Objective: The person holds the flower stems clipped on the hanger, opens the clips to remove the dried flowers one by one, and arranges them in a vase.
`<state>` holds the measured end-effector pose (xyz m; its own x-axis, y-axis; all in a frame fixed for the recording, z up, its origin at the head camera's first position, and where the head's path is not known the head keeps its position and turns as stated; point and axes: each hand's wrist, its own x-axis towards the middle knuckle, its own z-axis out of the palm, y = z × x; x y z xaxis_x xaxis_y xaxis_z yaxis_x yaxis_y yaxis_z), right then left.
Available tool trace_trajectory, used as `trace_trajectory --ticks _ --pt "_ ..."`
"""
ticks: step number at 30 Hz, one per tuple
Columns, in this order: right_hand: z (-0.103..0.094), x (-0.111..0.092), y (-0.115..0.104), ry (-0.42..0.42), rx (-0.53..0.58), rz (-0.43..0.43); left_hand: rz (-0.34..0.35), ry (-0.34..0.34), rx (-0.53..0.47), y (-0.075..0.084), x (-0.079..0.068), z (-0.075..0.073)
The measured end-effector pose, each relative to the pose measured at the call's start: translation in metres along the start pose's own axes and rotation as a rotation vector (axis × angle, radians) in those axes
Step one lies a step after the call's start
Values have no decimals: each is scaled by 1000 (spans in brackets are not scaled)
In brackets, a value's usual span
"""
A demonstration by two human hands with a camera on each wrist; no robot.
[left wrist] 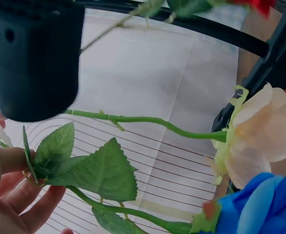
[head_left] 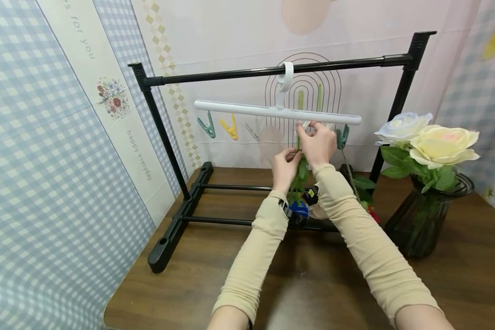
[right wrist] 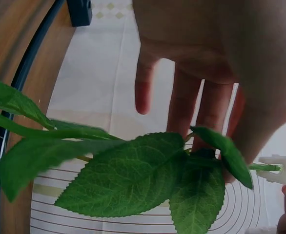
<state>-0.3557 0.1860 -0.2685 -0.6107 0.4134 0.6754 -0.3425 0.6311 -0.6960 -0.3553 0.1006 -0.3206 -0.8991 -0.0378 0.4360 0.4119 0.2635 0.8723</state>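
Note:
My left hand (head_left: 285,168) pinches the leafy stem of a blue rose (head_left: 299,211) that hangs head down. Above it, my right hand (head_left: 319,143) grips a whitish clothes peg (right wrist: 279,161) just beneath the bar of a white hanger (head_left: 239,109). In the right wrist view the stem's green end (right wrist: 264,167) lies between the peg's jaws. Serrated green leaves (left wrist: 101,170) spread beside my left fingers. A pale peach rose (left wrist: 267,136) hangs close behind the blue one. Farther right, a dark green peg (head_left: 342,136) holds a red rose (head_left: 373,214) by its stem.
The hanger hooks over a black rack (head_left: 231,72) standing on a brown table (head_left: 214,256). Green (head_left: 208,126), yellow (head_left: 230,127) and grey (head_left: 253,129) pegs dangle at left. A dark glass vase (head_left: 420,220) with white and yellow roses stands at right.

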Motion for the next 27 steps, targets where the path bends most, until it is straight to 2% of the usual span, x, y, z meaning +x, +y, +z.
trace_trajectory --ticks 5,13,21,27 --pt "1 0 2 66 2 -86 0 11 14 4 -1 1" --pt "1 0 -1 87 19 -97 -8 3 15 6 -1 0" --pt "-1 1 0 43 14 -115 -9 -4 107 2 1 -5" --pt "-5 5 -1 -21 37 -68 -36 -6 236 3 6 -17"
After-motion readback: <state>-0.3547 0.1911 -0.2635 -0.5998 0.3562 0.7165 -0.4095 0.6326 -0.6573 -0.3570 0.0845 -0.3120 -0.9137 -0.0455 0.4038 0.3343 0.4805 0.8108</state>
